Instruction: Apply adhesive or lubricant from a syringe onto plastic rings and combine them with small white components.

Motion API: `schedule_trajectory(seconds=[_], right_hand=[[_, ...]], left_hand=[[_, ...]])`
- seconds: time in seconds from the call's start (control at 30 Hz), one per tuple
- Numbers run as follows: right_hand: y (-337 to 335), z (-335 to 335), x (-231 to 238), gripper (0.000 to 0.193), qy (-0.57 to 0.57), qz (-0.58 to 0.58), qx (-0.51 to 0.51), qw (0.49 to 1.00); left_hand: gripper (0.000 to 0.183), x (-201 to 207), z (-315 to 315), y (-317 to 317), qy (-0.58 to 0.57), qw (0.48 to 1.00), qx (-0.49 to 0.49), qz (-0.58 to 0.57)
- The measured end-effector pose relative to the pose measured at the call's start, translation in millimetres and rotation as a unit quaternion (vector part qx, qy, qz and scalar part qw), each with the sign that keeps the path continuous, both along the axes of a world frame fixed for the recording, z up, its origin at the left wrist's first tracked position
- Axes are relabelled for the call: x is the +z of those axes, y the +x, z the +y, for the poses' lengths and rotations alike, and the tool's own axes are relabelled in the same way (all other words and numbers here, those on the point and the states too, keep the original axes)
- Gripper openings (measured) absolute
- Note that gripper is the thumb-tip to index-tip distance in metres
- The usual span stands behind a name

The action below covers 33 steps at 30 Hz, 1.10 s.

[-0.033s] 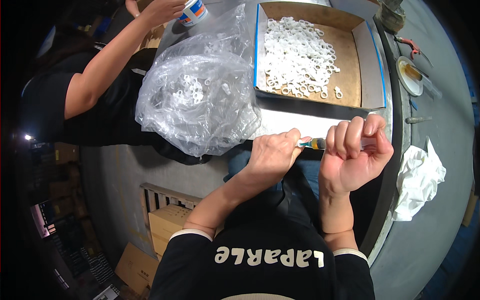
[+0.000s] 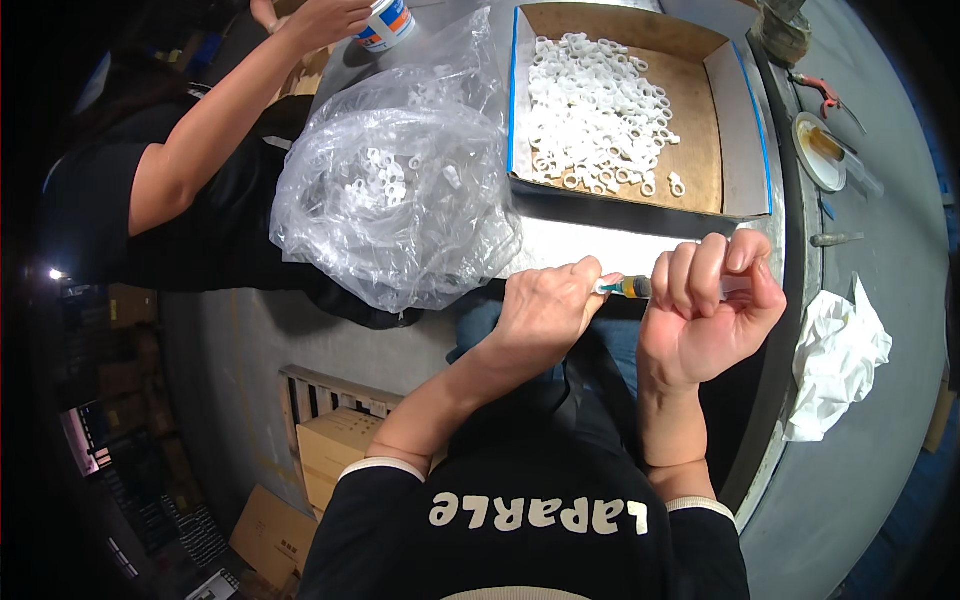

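My right hand (image 2: pixel 705 315) is wrapped round a syringe (image 2: pixel 634 288) with amber content and a teal tip. The syringe points left, and its rear part is largely behind my fingers. Opposite it, my left hand (image 2: pixel 545 305) pinches a small white piece (image 2: pixel 600 286), mostly hidden by the fingers, and the teal tip meets it. Beyond my hands stands a shallow cardboard box (image 2: pixel 742 135) with blue edges, holding a heap of small white ring-shaped parts (image 2: pixel 595 115). More such parts (image 2: pixel 385 185) show inside a clear plastic bag (image 2: pixel 400 255) to the left.
A co-worker's arm (image 2: pixel 215 135) reaches in at the far left, near a white tub (image 2: pixel 385 28). On the grey surface at right are red-handled pliers (image 2: pixel 822 92), a white dish (image 2: pixel 818 155) and crumpled white paper (image 2: pixel 838 365). Cardboard boxes (image 2: pixel 335 450) stand low at left.
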State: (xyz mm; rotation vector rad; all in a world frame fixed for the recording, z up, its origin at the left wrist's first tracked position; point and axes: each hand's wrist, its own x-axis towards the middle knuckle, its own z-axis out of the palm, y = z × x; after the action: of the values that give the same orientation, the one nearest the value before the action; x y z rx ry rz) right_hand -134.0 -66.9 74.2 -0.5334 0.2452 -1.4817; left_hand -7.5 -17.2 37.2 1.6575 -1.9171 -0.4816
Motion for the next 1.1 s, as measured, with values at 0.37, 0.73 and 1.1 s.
schedule_trajectory(seconds=[0.37,0.73,1.1], right_hand=[[-2.5,-4.6,-3.3,0.024,0.012,0.000,0.016,1.000],[-27.9,-25.2,-15.8,0.041,0.136,-0.221,0.043,0.965],[-29.1,-20.6,-11.4,0.038,0.104,-0.183,0.026,0.977]], left_hand=[[0.018,3.8,0.3,-0.8,-0.014,1.000,-0.010,-0.003],[0.029,10.3,-59.8,19.5,-0.020,0.995,0.027,-0.090],[0.033,15.2,-78.6,35.1,0.145,0.885,0.025,0.442]])
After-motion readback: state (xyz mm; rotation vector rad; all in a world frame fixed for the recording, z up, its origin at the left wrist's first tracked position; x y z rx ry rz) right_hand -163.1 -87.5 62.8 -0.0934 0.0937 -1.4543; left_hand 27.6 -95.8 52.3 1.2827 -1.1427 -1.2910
